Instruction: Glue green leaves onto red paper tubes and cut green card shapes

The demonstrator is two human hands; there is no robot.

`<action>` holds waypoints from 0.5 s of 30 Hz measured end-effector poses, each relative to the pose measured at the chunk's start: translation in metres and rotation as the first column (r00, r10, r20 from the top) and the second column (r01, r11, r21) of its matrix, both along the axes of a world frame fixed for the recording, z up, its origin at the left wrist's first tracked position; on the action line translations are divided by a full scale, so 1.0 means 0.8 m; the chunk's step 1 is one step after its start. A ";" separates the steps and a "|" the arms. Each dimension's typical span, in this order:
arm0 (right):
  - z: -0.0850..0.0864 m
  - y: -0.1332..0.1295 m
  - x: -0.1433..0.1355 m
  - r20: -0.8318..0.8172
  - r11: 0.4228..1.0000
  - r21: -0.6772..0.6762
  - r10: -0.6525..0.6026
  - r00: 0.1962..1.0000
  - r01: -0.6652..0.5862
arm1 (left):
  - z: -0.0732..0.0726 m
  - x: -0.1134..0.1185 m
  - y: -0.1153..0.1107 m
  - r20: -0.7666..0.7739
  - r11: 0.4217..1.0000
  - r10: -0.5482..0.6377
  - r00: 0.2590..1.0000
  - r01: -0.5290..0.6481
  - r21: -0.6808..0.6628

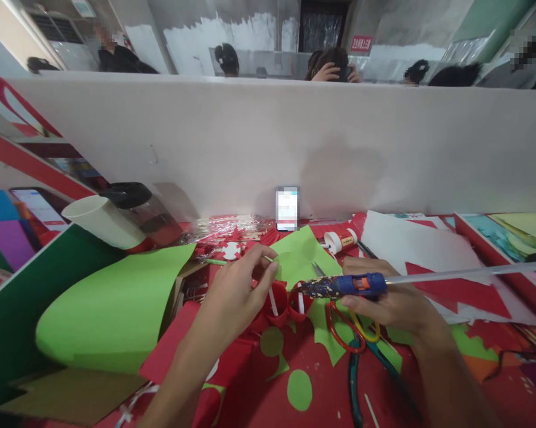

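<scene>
My right hand is wrapped round a blue hot glue gun, its body spotted with dried glue. A long translucent glue stick runs out of its back to the right. The nozzle points left, at the rim of a red paper cup shape with a white strip inside. Beside that stands a second red cup shape, holding a white stick. Just above it, my left hand has thumb and forefinger bent together; what they pinch, if anything, is too small to name.
Red-and-yellow-handled scissors and green-handled pliers lie below my right hand. Green paper curls at left beside a white cup and a dark-lidded bottle. A phone leans on the white partition; people sit beyond.
</scene>
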State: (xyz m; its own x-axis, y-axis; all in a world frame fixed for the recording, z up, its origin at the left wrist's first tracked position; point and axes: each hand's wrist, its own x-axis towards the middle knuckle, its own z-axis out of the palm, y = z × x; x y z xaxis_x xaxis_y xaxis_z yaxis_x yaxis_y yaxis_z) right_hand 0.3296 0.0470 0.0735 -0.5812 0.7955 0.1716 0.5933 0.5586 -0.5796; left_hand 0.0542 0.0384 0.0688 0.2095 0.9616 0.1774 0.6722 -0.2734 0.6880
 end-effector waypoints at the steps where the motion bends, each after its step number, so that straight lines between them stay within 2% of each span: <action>1: 0.001 0.000 0.000 0.004 1.000 0.002 -0.004 1.000 0.004 | 0.000 0.000 0.000 0.000 1.000 0.000 1.000 0.000 0.001; 6: 0.000 0.001 0.003 0.008 1.000 0.014 -0.006 1.000 0.006 | -0.002 -0.001 0.000 0.010 1.000 0.000 1.000 0.000 0.003; 12: -0.012 0.000 0.013 -0.035 0.992 0.051 -0.109 0.993 0.111 | -0.001 0.000 0.000 0.016 1.000 0.010 1.000 -0.010 -0.023; 15: -0.012 0.001 0.015 -0.020 0.990 0.059 -0.131 0.991 0.132 | 0.000 0.001 0.001 0.020 0.999 0.012 1.000 -0.012 -0.039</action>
State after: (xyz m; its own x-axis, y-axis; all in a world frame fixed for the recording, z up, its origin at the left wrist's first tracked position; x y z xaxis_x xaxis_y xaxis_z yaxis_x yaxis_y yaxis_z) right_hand 0.3417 0.0475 0.0640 -0.4691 0.8527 0.2297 0.6548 0.5104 -0.5575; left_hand 0.0550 0.0389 0.0686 0.1947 0.9703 0.1437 0.6614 -0.2381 0.7113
